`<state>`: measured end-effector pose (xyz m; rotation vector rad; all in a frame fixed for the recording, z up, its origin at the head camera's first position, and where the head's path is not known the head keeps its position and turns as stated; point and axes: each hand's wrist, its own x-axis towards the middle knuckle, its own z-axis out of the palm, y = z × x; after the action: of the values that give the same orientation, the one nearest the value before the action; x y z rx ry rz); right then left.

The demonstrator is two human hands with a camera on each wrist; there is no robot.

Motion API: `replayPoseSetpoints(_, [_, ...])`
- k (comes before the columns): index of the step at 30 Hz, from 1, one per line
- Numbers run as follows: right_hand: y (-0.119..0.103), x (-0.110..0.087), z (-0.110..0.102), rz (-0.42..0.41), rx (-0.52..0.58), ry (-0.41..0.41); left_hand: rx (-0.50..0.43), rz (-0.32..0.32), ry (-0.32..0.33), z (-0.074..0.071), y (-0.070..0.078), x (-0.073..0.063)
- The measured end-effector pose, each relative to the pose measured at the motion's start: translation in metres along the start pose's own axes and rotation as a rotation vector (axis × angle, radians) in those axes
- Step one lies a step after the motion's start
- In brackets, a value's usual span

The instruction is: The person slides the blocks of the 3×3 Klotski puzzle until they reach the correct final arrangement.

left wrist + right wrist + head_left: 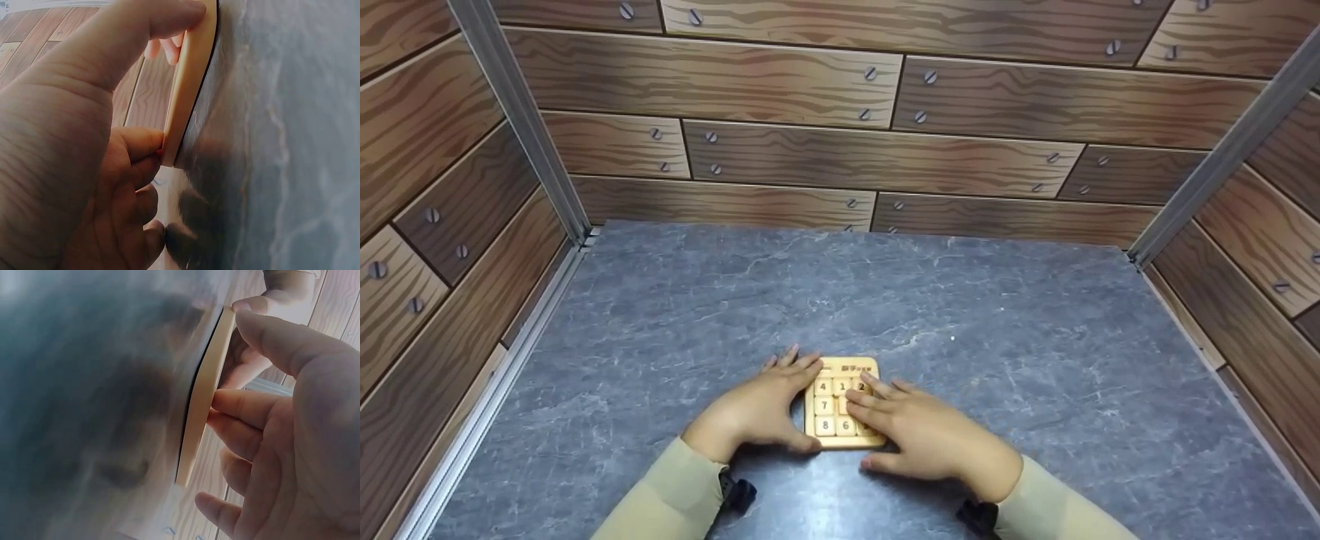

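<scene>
A pale wooden sliding number puzzle (825,406) lies flat on the table, its tiles 4, 1, 2, 7, 8 and 6 facing up. My left hand (759,409) holds it by the left side, thumb at the near corner and index finger at the far corner. Extended fingers of my right hand (924,433) touch the tiles on the right side and hide some of them. The right thumb points to the near right corner. Both wrist views catch the puzzle's side edge (194,73), with fingertips right at its top face.
The grey marbled table (930,300) spreads around the puzzle. Wood-patterned panels (780,82) stand at the back and both sides, with metal posts (521,112) at the corners. A dark band (735,491) sits on each wrist.
</scene>
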<state>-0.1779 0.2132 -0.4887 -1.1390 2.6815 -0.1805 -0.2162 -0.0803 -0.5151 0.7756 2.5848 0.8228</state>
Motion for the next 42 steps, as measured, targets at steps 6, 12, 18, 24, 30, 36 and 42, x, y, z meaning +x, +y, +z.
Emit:
replayPoseSetpoints(6, [-0.004,0.005,-0.001,0.006,-0.013,-0.022,0.009,0.011,0.008,0.000,0.000,0.001])
replayPoseSetpoints(12, [0.005,0.004,-0.004,0.028,0.024,-0.001,0.010,0.006,0.008,0.000,0.000,0.000])
replayPoseSetpoints(18, [0.017,0.005,-0.004,0.070,0.062,0.015,0.014,0.000,0.001,0.000,0.000,-0.001])
replayPoseSetpoints(24, [0.019,0.000,-0.002,0.087,0.098,0.001,0.006,-0.002,0.006,0.000,0.000,0.001])
replayPoseSetpoints(30, [0.011,-0.012,0.000,0.075,0.118,-0.006,0.004,0.004,0.007,0.001,-0.001,0.001])
replayPoseSetpoints(36, [0.006,-0.017,-0.002,0.069,0.109,-0.020,0.000,0.004,0.009,-0.001,-0.001,0.002])
replayPoseSetpoints(42, [0.007,-0.005,-0.006,0.054,0.078,0.015,0.004,-0.005,0.001,0.000,0.000,0.000])
